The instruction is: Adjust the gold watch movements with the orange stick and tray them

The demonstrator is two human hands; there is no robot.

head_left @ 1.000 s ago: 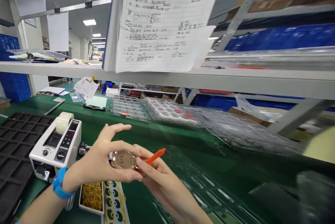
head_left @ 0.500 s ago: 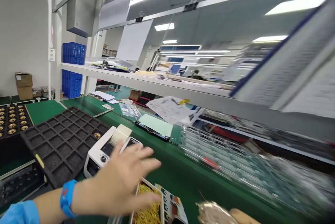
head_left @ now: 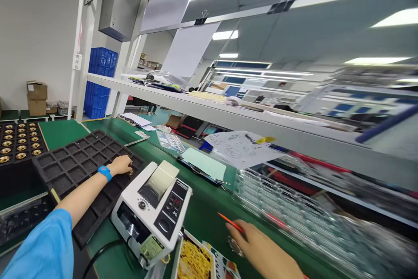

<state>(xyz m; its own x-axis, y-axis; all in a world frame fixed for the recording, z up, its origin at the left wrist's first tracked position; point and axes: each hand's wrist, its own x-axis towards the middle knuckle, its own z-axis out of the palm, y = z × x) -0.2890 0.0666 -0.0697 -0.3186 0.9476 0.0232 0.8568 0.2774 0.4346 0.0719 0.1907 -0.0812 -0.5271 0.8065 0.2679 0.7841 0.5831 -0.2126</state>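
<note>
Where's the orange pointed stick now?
In the head view, just right of centre in the lower half, the orange pointed stick is in the right hand, right of the white tape dispenser.

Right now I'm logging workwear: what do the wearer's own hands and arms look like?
The left hand is ungloved; a blue wristband circles its wrist, and a bright blue sleeve covers the arm higher up, short of the wrist. The right hand is ungloved too; no sleeve shows there.
</note>
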